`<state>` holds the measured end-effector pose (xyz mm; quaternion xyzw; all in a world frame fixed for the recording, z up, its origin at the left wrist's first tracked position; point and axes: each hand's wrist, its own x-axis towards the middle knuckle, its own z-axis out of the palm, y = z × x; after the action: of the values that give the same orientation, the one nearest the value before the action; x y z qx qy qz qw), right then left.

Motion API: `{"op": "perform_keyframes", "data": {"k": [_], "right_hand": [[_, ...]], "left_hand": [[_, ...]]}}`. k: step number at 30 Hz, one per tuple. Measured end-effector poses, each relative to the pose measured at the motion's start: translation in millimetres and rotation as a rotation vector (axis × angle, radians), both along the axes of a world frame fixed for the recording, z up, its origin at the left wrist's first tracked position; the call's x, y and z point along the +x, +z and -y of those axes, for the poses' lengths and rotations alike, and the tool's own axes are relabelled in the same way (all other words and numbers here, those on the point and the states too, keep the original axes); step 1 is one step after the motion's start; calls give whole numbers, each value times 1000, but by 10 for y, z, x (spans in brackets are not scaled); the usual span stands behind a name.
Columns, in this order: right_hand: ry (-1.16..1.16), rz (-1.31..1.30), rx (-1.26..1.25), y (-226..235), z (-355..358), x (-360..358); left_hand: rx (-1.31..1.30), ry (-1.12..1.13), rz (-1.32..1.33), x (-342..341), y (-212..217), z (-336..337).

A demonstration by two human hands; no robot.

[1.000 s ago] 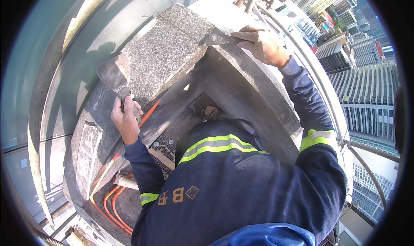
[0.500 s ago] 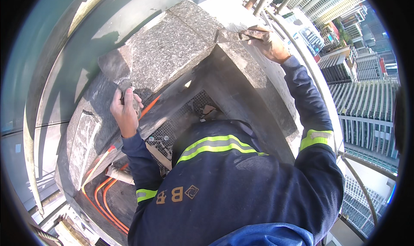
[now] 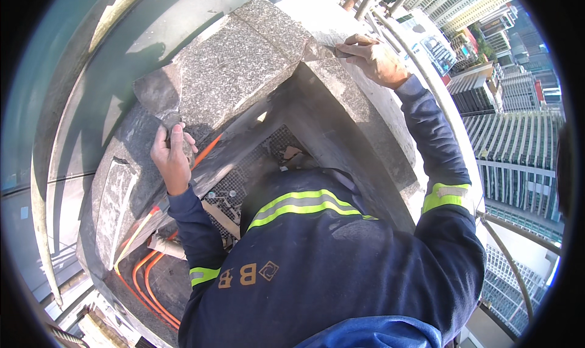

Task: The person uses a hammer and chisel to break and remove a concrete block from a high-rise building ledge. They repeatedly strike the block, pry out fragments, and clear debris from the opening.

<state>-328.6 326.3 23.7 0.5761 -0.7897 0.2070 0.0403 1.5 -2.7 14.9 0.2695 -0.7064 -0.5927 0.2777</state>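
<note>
My left hand is closed around the handle of a trowel. Its broad grey blade points away from me, beside the left part of a speckled stone-like ledge. At the far corner of that ledge, my right hand grips the dark handle of a small trowel. The small blade lies at the ledge's corner edge, pointing left; whether it presses on the surface I cannot tell. Below the ledge opens a dark angular recess, and my jacketed torso covers part of it.
Orange cables run through the recess at lower left, near a grey drain mat with loose scraps. A curved glass wall stands at left. Metal scaffold tubes pass on the right, with tall buildings far below.
My right hand has changed its pose around the small trowel, whose blade now appears at a different tilt. My left hand and its trowel have shifted slightly left in view.
</note>
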Motion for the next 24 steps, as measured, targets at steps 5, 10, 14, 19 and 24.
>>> {"op": "perform_keyframes", "data": {"k": [5,10,14,19,24], "right_hand": [[-26,-73,178,330,107,18],[10,-30,160,674,-86,47],[-37,249,-134,614,-207,306],[-323,1227,-468,527,33,1269],[-466,1493,-708,469,395,2057]], "left_hand": [[-7,44,-8,6,-28,-11],[-1,-5,-16,40,-30,19],[81,-82,-81,72,56,-317],[297,-363,-68,41,22,-959],[592,-694,9,-114,108,-1214]]}}
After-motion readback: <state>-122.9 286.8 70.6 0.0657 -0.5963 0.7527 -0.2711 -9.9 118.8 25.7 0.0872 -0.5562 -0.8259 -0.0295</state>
